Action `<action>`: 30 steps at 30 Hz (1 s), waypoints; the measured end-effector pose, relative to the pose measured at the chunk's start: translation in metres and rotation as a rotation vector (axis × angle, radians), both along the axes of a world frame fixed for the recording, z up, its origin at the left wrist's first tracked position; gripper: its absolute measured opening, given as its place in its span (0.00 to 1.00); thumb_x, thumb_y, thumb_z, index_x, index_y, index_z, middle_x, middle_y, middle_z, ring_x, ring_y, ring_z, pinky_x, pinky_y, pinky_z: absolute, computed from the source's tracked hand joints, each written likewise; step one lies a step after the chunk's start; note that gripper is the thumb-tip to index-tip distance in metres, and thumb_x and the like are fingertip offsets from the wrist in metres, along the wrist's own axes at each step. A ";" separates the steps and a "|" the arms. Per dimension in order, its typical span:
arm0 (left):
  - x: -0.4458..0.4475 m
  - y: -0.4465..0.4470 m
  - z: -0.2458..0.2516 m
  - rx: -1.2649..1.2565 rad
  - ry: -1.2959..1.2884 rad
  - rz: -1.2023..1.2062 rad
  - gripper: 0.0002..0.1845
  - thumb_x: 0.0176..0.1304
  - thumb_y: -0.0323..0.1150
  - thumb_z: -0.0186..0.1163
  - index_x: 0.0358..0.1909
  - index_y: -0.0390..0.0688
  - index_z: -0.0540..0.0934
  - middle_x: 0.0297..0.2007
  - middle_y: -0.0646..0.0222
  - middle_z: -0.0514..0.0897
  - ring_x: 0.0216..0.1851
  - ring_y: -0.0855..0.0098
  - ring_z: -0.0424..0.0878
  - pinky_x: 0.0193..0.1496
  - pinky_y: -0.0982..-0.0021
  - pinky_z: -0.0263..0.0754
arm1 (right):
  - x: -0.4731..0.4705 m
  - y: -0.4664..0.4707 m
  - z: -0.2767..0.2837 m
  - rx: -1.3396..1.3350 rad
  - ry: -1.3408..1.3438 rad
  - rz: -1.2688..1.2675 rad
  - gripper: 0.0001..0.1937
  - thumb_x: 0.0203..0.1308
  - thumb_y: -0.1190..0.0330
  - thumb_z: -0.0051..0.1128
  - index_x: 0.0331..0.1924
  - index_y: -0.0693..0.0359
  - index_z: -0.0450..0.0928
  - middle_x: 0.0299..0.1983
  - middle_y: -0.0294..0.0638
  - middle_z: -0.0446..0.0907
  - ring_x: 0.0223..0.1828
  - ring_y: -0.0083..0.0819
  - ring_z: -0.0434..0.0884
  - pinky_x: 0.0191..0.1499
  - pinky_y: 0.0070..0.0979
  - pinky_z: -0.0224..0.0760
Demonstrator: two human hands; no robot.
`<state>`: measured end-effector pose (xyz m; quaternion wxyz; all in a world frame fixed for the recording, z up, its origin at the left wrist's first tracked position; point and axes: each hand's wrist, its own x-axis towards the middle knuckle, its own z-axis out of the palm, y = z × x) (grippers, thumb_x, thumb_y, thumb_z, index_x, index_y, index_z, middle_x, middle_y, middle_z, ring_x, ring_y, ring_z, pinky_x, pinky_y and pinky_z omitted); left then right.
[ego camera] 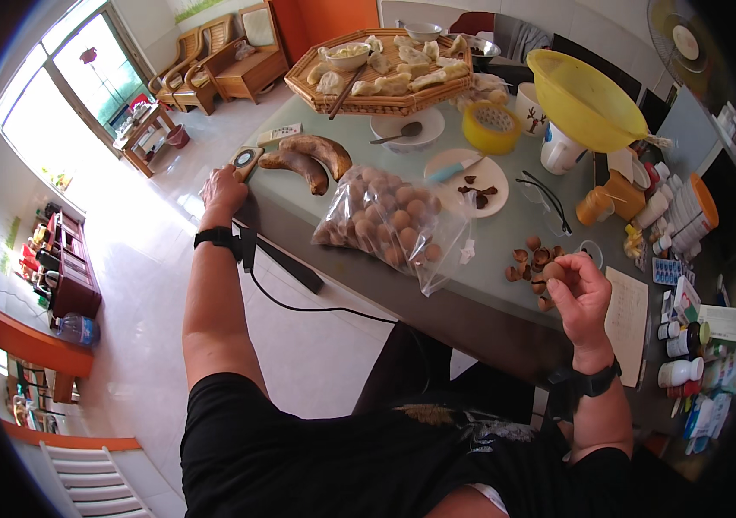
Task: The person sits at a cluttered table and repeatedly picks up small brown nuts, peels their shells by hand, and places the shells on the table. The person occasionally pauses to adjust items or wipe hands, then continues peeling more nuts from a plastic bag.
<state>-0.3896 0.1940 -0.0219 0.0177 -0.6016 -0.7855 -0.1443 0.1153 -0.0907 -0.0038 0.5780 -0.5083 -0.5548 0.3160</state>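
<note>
Between the thumb and fingers of my right hand (580, 291) is a round brown nut (553, 271), which looks like a macadamia. Just beyond it, cracked nut shells (539, 258) lie scattered on the glass-topped table (283, 223). My left hand (224, 189) reaches to the table's far left corner, with its fingertips at a small tan block with a round dark dial (247, 159); its grip is partly hidden. A clear plastic bag of nuts (377, 217) lies between my hands, its open end towards me. Two browned bananas (306, 158) rest behind the bag.
A white plate (496, 169) bears a blue-handled knife (453, 169) and dark scraps. Behind stand a bamboo tray of dumplings (377, 103), a bowl with a spoon (429, 123), yellow tape (491, 129) and a yellow basin (581, 97). Eyeglasses (552, 204), paper (627, 324) and medicine bottles (680, 372) sit rightward.
</note>
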 end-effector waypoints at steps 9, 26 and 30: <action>0.004 0.022 0.008 0.013 0.037 -0.107 0.18 0.49 0.37 0.58 0.43 0.43 0.81 0.49 0.50 0.78 0.51 0.49 0.75 0.57 0.58 0.70 | 0.004 0.005 -0.001 0.022 -0.112 -0.040 0.10 0.56 0.80 0.56 0.42 0.69 0.73 0.37 0.35 0.73 0.36 0.20 0.78 0.40 0.17 0.73; -0.021 -0.005 0.003 0.036 0.016 0.100 0.30 0.43 0.55 0.67 0.37 0.37 0.82 0.46 0.51 0.81 0.51 0.56 0.78 0.56 0.60 0.71 | 0.003 0.002 0.001 -0.003 -0.102 -0.003 0.09 0.56 0.79 0.56 0.42 0.68 0.73 0.36 0.33 0.73 0.35 0.18 0.76 0.40 0.16 0.71; -0.035 -0.010 0.005 -0.003 -0.174 0.133 0.35 0.35 0.58 0.73 0.33 0.33 0.82 0.38 0.53 0.84 0.44 0.58 0.82 0.48 0.63 0.75 | 0.003 0.002 -0.001 0.042 -0.101 -0.011 0.09 0.55 0.80 0.57 0.41 0.69 0.74 0.36 0.35 0.73 0.31 0.20 0.79 0.31 0.16 0.74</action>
